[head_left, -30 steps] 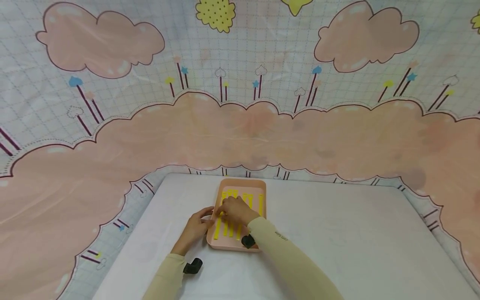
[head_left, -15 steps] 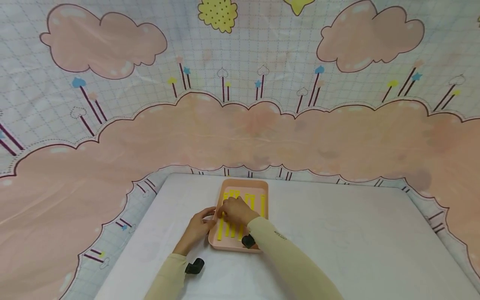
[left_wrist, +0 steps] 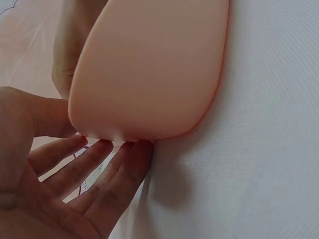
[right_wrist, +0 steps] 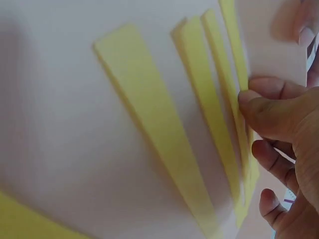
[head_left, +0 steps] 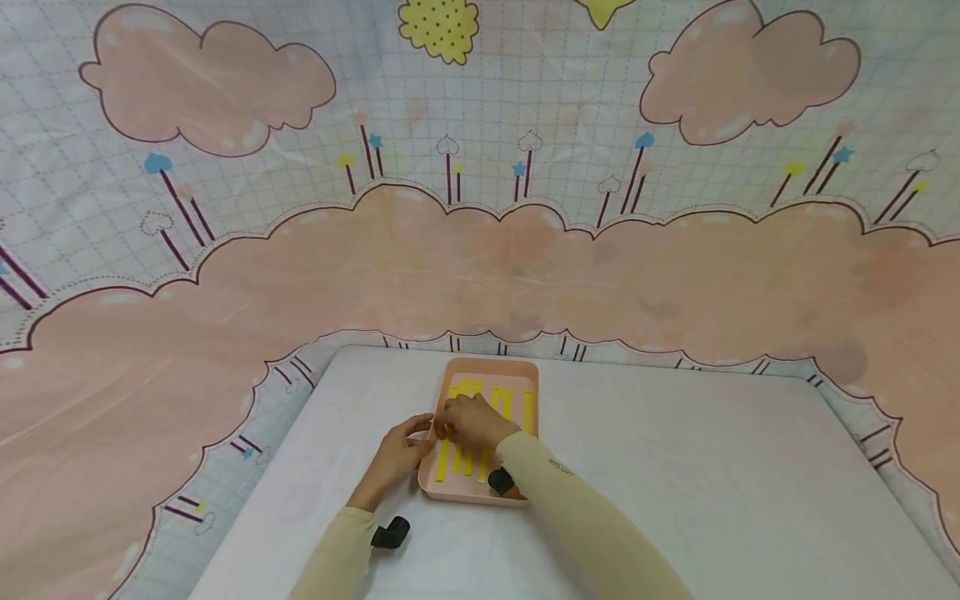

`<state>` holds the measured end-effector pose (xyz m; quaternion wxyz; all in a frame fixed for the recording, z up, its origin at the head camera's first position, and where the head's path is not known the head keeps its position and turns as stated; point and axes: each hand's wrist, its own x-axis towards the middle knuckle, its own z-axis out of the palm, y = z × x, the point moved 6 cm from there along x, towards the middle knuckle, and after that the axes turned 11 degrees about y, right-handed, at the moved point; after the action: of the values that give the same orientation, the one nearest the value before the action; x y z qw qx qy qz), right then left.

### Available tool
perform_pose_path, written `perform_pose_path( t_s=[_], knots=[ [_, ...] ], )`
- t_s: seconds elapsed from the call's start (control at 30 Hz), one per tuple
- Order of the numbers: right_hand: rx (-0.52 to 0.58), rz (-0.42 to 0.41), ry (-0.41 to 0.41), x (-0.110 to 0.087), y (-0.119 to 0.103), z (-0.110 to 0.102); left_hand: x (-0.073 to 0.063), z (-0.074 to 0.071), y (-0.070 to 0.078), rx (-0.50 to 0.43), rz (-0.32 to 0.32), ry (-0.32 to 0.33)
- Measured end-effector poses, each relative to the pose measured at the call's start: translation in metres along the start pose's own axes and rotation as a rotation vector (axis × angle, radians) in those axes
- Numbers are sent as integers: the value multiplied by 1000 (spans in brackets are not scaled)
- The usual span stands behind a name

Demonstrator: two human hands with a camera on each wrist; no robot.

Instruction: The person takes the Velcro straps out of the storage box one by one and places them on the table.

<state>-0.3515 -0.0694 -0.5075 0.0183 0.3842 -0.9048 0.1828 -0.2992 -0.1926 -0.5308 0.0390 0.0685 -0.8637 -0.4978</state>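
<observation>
Fingers (right_wrist: 273,87) of the right hand (head_left: 476,419) appear to pinch a thin yellow strip (right_wrist: 235,47) near the left side of the pink tray (head_left: 491,366), while the left hand (head_left: 396,454) rests relaxed fingertips against the tray's outer wall on the worktop (head_left: 675,467). The strip should be light, bendy and easily creased, so a gentle hold by its long edge seems best. The right hand hides parts of other strips (right_wrist: 149,109), and the pinched strip's upper end leaves the right wrist view.
</observation>
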Motion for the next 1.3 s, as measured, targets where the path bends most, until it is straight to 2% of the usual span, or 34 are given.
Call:
perform_pose_path(
  t_s=[0.1, 0.23, 0.5, 0.77, 1.03, 1.3],
  knots=[
    [-3, -35, 9, 0, 0, 1, -1, -1, 2, 0, -12, -3],
    [-60, -77, 27, 0, -2, -1, -3, -1, 4, 0, -25, -6],
    [-65, -50, 15, -2, 0, -2, -2, -2, 3, 4, -27, -5],
    [-107, -99, 6, -3, 5, 5, -2, 0, 2, 5, -17, 0],
    [-107, -106, -15, -4, 4, 5, -3, -1, 5, -15, -6, -6],
    [-181, -162, 14, -4, 0, 4, -3, -1, 2, -21, -18, -16]
  ],
)
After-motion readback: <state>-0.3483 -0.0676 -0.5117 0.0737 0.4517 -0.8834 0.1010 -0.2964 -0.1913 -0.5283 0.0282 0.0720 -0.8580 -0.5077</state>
